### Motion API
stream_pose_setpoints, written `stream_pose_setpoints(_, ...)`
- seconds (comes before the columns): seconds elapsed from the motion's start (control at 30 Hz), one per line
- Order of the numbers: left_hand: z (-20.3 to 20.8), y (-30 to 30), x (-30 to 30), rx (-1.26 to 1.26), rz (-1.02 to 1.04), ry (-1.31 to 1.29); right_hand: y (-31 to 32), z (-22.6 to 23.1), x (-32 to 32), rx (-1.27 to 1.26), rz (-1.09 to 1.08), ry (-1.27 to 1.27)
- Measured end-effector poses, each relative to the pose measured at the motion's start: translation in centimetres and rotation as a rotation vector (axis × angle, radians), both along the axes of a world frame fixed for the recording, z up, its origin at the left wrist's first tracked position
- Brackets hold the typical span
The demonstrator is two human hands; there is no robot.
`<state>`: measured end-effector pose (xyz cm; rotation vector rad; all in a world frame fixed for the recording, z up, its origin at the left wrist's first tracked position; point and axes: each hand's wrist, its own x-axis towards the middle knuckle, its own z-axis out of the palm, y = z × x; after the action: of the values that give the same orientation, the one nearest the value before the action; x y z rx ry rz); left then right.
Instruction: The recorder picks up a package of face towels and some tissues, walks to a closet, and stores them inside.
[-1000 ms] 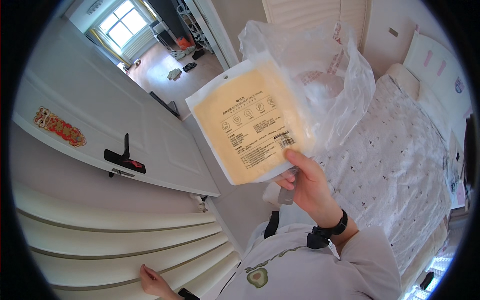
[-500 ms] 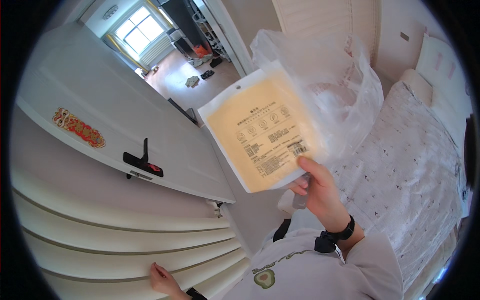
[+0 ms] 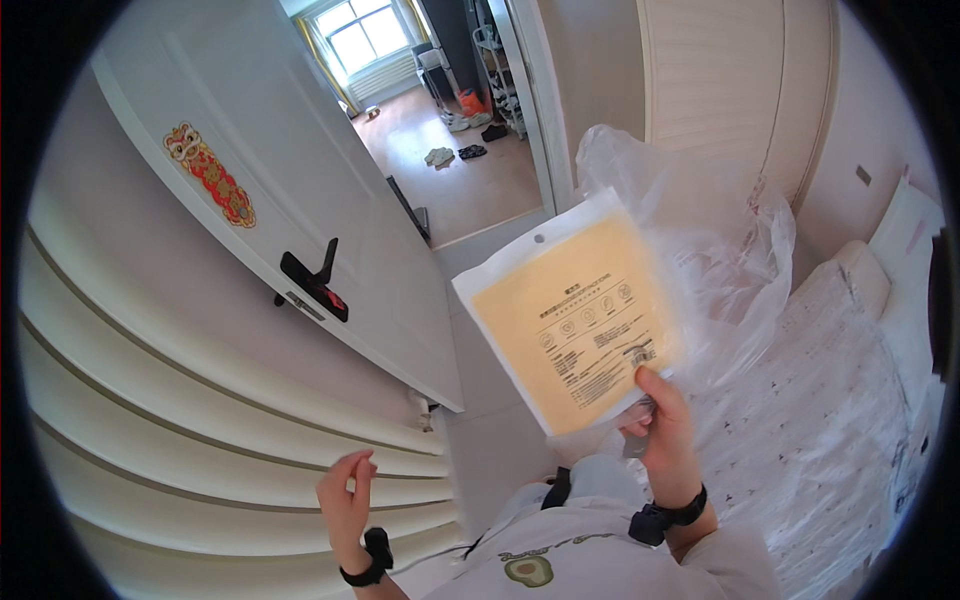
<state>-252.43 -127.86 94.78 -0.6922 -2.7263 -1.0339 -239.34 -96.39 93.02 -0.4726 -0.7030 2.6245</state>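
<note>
Since the earlier frame, the left hand (image 3: 343,505) has risen in front of the cream ridged panels (image 3: 215,440), so that more of its forearm and the black band (image 3: 372,558) on its wrist now show, while the yellow packet (image 3: 570,320) sits lower in the wearer's view, which has itself shifted. I observe the left hand with its fingers loosely bent and nothing visible in them, well apart from the packet. The right hand (image 3: 672,428) is closed on the lower right corner of the packet, thumb laid flat across the printed face and fingers behind. The packet is flat and white-edged, has a small hang hole near its upper edge, and is held tilted in front of the person, above the tiled floor (image 3: 490,465). A clear plastic bag (image 3: 745,275) spreads crumpled just beside and behind its right side; I cannot tell whether the same fingers grip it. A second black band (image 3: 665,518) circles the right wrist. To the person's right lies a bed (image 3: 800,440) with a pale patterned cover; to the left a white door (image 3: 280,150) stands ajar, with a black handle (image 3: 318,278) and a red and gold ornament (image 3: 210,178). Beyond the doorway, shoes (image 3: 440,157) lie on the floor near a bright window (image 3: 362,40)
</note>
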Motion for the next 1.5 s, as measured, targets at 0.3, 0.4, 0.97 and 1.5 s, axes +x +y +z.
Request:
stream_pose_setpoints(0.3, 4.8, 11.3, 0.0, 0.674, -0.618, -0.525, -1.7, -0.9, 1.4, 0.0, 0.067, -0.101)
stream_pose_setpoints(0.4, 4.5, 13.1, 1.6, 0.677, -0.545, -0.609, -1.7, -1.1, 1.8, -0.007, 0.061, -0.136)
stream_pose_setpoints(0.97, 0.3, 8.7, -0.9, 1.016, -0.11, -0.108, 1.6, -2.3, -0.7, -0.031, 0.09, -0.038)
stream_pose_setpoints(1.5, -1.9, 9.3, -0.8, 0.925, 0.04, -0.276, 0.6, -3.5, -0.3, -0.156, 0.197, -0.171)
